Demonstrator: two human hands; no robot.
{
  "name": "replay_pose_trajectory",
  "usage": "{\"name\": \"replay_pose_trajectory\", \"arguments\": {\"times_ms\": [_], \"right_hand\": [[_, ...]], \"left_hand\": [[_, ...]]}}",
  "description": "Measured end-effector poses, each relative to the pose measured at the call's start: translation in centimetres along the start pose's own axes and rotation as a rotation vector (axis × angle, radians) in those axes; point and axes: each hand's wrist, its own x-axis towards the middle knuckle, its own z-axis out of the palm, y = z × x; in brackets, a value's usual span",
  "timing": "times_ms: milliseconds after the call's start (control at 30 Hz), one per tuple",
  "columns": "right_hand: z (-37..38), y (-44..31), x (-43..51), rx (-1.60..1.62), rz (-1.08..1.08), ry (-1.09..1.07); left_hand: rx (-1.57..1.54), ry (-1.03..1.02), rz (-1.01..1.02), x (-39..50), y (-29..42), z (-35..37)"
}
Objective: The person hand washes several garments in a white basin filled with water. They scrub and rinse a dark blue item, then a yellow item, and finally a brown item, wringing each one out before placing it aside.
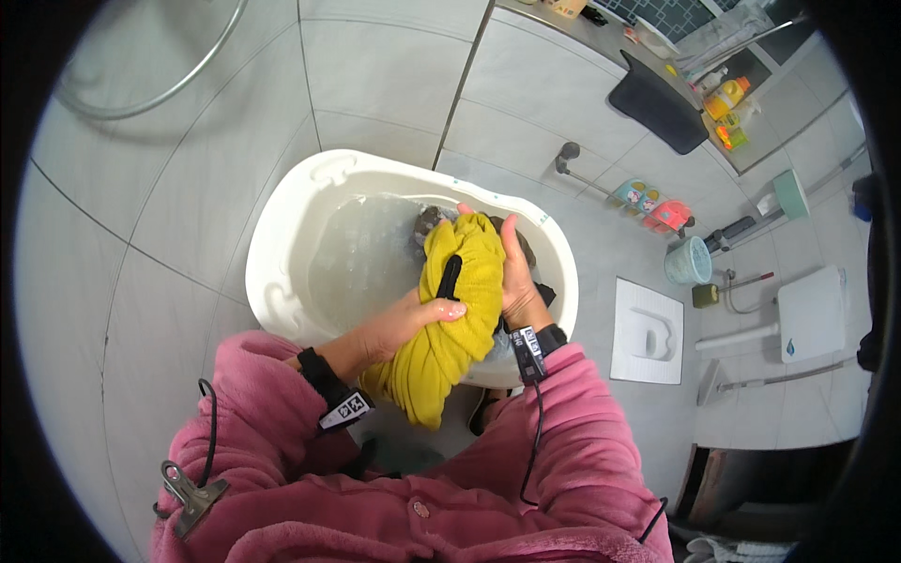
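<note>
A bunched yellow cloth garment (461, 281) with a black strip on it hangs over the near rim of a white plastic tub (278, 232). My left hand (405, 320) grips it from the left, thumb pressed on top near the black strip. Round its right side curls my right hand (517, 271), the thumb pointing up and most fingers hidden behind the fabric. Cloudy water (366, 246) fills part of the tub. Dark wet cloth (427, 224) lies in the water behind the garment, partly covered by it.
A squat toilet pan (647, 338) is set in the floor to the right. Beyond it are a light blue bucket (688, 260) and a wall cistern (811, 314). Slippers (637, 195) hang on a wall rail. Bottles (726, 98) stand on a ledge. A shower hose (176, 84) loops at upper left.
</note>
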Motion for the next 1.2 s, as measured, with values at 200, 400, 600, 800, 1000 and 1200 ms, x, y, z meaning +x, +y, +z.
{"name": "replay_pose_trajectory", "arguments": {"times_ms": [200,400,600,800,1000,1200], "right_hand": [[0.9,-1.2,-0.4,-0.372,-0.046,-0.263],[3.5,-2.8,-1.0,-1.02,-0.051,-0.278],[3.6,2.0,-0.9,-1.406,0.023,-0.137],[0.2,6.1,1.0,-1.611,-0.07,0.073],[-1.8,7.6,3.0,-1.807,-0.057,0.177],[-2.9,8.8,4.4,-1.964,0.02,0.231]], "left_hand": [[-0.11,-0.074,-0.099,0.2,-0.6,0.0],[-0.015,-0.093,-0.07,-0.2,-1.0,0.3],[0.248,-0.038,-0.057,-0.5,-3.7,-1.2],[0.238,0.052,-0.053,0.5,-7.1,-3.7],[0.472,0.218,0.064,3.0,-10.5,-6.3],[0.585,0.401,0.088,5.1,-13.2,-7.7]]}}
